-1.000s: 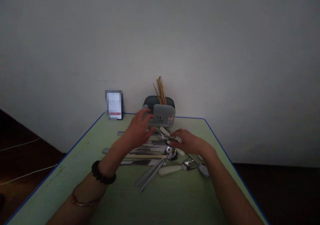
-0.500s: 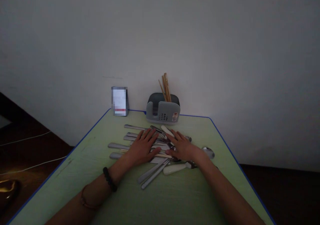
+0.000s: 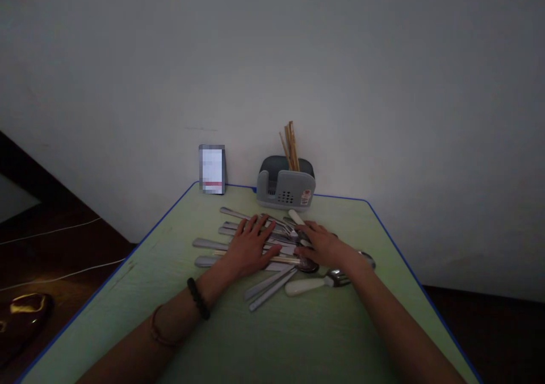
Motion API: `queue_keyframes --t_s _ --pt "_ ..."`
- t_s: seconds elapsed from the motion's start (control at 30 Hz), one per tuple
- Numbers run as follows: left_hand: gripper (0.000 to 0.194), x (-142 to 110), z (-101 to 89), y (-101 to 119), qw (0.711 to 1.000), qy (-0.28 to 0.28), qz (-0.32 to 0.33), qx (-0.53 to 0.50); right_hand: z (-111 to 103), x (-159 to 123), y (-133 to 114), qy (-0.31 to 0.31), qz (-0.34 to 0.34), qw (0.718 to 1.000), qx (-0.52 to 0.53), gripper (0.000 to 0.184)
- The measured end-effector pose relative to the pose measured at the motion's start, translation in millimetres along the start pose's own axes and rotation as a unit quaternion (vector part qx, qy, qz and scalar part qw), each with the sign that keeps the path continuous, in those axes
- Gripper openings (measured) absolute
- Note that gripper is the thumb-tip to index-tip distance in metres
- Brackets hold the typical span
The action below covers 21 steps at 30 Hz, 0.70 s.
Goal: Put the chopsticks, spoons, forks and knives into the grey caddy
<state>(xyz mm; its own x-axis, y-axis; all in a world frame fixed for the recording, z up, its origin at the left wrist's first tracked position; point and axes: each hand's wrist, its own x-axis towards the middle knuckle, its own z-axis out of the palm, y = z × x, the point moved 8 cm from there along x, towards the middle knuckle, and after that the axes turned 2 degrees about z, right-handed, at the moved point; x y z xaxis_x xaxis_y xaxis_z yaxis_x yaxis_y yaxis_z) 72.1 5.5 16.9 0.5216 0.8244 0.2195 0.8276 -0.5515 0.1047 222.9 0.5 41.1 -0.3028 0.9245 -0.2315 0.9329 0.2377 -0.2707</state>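
My left hand [image 3: 251, 246] lies flat with fingers spread on a pile of metal cutlery [image 3: 238, 245] on the green table [image 3: 264, 338]. My right hand [image 3: 320, 245] rests on the same pile further right, fingers stretched over spoons and a white-handled piece [image 3: 296, 217]. A white-handled fork [image 3: 313, 284] lies just in front of the right hand. Long knives [image 3: 268, 288] stick out toward me below both hands. Neither hand grips anything.
A grey cutlery holder [image 3: 286, 186] with wooden chopsticks [image 3: 290, 145] stands at the table's far edge by the wall. A small card or phone [image 3: 212, 168] leans on the wall to its left. Cables [image 3: 51, 276] and a shiny object [image 3: 23, 307] lie on the dark floor at left.
My left hand came down from beside the holder and now lies flat on the cutlery. My right hand has spread flat over the pile. The view has shifted slightly.
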Motion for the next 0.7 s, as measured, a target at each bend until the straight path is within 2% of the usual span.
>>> queue_keyframes --t_s 0.1,0.17,0.3,0.47,0.6,0.7 --pt "0.055 1 -6.6 -4 0.999 0.03 -0.017 -0.004 2 -2 -3 -0.008 0.012 1.0 -0.015 0.073" --pt "0.05 2 -11.2 -9 0.999 0.043 -0.026 -0.01 6 -4 -7 -0.035 0.019 0.999 -0.018 0.077" --pt "0.039 3 -14.4 -20 0.999 0.033 -0.007 -0.021 11 -6 -9 -0.079 0.03 0.996 -0.023 0.08" --pt "0.043 0 -6.9 -23 0.999 0.011 0.048 -0.019 8 -2 -2 -0.066 0.015 0.998 -0.017 0.074" --pt "0.05 -2 0.5 -26 1.0 0.0 0.015 0.0 7 0 4 -0.048 -0.008 0.999 0.003 0.072" --pt "0.054 -1 -1.8 -30 1.0 0.008 -0.007 0.007 4 1 9 -0.036 -0.014 0.999 0.026 0.067"
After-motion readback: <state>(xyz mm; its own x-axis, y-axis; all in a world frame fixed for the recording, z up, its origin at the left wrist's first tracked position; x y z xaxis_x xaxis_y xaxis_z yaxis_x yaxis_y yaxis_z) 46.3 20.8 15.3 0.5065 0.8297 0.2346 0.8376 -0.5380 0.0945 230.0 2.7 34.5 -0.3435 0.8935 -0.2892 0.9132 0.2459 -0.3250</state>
